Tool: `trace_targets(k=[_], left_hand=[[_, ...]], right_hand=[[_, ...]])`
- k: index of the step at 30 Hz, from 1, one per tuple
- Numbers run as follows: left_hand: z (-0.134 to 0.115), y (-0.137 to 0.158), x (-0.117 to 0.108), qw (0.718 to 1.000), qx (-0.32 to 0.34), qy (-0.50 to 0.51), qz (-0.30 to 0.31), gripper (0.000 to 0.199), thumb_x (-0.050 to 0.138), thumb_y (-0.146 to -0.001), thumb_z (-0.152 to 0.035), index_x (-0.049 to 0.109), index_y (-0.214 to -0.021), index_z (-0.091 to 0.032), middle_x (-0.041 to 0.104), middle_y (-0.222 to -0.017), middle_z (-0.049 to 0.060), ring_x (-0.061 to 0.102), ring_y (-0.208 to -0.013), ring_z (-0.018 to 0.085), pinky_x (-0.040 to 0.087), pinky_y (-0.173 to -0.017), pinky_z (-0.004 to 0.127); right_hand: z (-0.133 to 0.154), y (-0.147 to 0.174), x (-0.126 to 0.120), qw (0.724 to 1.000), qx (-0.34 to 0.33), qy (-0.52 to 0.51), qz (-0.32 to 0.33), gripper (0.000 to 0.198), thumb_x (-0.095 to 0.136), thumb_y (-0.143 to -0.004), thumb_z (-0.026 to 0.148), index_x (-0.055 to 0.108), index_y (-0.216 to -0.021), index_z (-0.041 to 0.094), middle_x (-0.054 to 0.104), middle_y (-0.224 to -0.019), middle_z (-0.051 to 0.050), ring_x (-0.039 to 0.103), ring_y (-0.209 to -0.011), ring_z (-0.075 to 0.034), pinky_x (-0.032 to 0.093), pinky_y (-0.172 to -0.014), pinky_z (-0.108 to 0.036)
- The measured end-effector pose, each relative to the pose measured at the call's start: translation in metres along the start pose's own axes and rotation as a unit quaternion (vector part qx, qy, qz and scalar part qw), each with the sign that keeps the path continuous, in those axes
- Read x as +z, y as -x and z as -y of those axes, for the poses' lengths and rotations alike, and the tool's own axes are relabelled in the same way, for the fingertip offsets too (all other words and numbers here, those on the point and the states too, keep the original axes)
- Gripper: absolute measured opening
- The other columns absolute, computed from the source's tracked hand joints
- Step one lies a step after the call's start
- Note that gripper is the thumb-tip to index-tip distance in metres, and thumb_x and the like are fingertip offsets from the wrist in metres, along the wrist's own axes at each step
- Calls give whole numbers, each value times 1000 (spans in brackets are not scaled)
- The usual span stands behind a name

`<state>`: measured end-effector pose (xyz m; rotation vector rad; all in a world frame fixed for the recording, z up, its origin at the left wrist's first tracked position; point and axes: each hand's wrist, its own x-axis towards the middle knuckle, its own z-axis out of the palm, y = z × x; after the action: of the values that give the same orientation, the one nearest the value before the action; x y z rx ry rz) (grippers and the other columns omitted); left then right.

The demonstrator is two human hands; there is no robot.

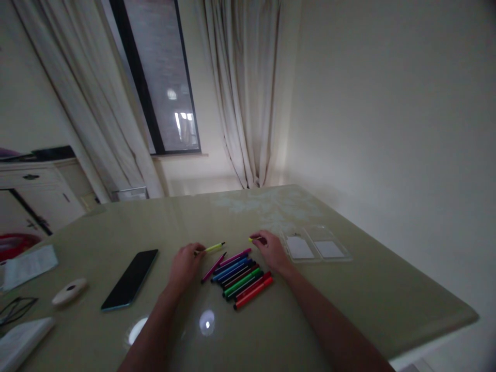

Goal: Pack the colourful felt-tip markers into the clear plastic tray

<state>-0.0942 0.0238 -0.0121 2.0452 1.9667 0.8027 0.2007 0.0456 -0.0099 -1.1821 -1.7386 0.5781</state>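
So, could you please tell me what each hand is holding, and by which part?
The left hand holds a yellow pen near the end away from its dark tip. The right hand pinches a small yellow piece, perhaps a cap, one end showing.

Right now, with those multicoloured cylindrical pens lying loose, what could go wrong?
The slim yellow pen in the left hand seems uncapped, so its dark tip might mark the glossy greenish tabletop. The small yellow piece in the right hand could slip. The loose pens might roll if bumped.
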Motion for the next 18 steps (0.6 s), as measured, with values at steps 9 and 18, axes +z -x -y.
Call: trace_targets(k=[9, 18], left_hand=[[-37, 3, 4, 985, 70, 157, 15, 31, 55, -88, -46, 75, -94, -23, 80, -95, 5, 71, -85, 24, 52, -83, 34], [-40, 5, 2, 982, 77, 171, 11, 30, 55, -88, -45, 76, -92, -23, 80, -91, 4, 71, -82, 23, 52, -77, 33]], right_hand=[[12, 2, 2, 994, -40, -99, 7, 17, 67, -91, 33, 79, -96, 21, 78, -95, -7, 72, -91, -23, 57, -87, -36], [16, 2, 1, 993, -42, -105, -20, 16, 68, -89, 31, 79, -95, 21, 78, -94, -7, 72, -89, -22, 56, -84, -35]])
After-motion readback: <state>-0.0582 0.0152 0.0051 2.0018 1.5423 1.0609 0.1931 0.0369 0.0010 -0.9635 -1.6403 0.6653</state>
